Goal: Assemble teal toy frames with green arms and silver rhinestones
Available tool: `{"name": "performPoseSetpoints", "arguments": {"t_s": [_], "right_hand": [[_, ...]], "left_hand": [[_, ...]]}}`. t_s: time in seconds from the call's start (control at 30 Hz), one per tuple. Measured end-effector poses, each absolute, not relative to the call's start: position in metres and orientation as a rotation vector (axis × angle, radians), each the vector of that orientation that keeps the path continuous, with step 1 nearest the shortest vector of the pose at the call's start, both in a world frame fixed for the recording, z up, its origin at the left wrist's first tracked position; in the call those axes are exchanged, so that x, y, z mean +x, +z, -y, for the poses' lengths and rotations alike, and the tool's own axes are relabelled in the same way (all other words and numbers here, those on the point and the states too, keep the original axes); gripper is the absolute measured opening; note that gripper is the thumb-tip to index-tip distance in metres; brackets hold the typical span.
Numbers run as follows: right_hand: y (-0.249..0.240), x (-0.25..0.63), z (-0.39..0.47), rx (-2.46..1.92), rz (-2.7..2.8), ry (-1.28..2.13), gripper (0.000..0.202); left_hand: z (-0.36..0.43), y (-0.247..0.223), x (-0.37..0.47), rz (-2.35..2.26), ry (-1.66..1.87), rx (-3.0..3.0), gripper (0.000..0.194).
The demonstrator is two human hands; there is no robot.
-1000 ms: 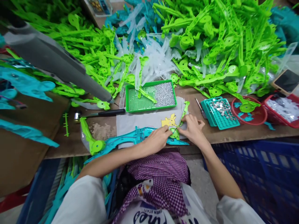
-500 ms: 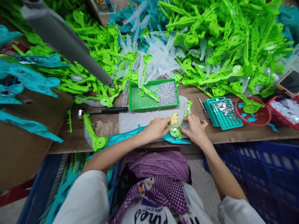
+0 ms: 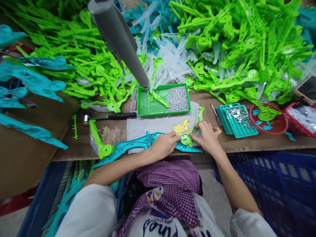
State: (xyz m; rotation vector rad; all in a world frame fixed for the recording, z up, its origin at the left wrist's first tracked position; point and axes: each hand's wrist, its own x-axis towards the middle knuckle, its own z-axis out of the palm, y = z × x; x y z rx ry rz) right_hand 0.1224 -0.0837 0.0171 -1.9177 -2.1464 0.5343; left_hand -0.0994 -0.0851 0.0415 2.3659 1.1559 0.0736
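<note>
Gray driver point(image 3: 120, 42) has swung over the green tray point(image 3: 153, 108); your left hand point(image 3: 164, 144) and right hand point(image 3: 208, 135) pinch the lime piece point(image 3: 187, 141), likely to steady it

One grey power tool point(image 3: 123, 42), one black-handled metal hammer point(image 3: 120, 116), one green perforated plastic tray point(image 3: 151, 107) and one yellow cartoon figure point(image 3: 181, 127) show. There are two red plastic containers point(image 3: 273, 131) and at least two teal plastic trays point(image 3: 240, 130). Bright green plastic parts point(image 3: 247, 42) number in the dozens, too overlapped for an exact count.
</note>
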Motion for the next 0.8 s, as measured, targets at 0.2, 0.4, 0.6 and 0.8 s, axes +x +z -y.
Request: {"name": "performPoseSetpoints", "arguments": {"t_s": [0.2,0.4,0.6,0.8], "right_hand": [[0.018,0.121,0.084,-1.935,2.154,0.539,0.023],[0.02,0.128,0.087,-1.874,2.199,0.492,0.027],[0.033,0.12,0.114,-1.553,2.311,0.306,0.029],[0.014,0.096,0.13,-1.321,2.431,0.384,0.033]], "left_hand": [[0.093,0.045,-0.096,-1.174,-0.055,2.533,0.027],[0.085,0.05,-0.093,-1.15,-0.073,2.482,0.028],[0.083,0.051,-0.092,-1.157,-0.106,2.408,0.03],[0.072,0.051,-0.107,-1.056,0.032,2.254,0.029]]}}
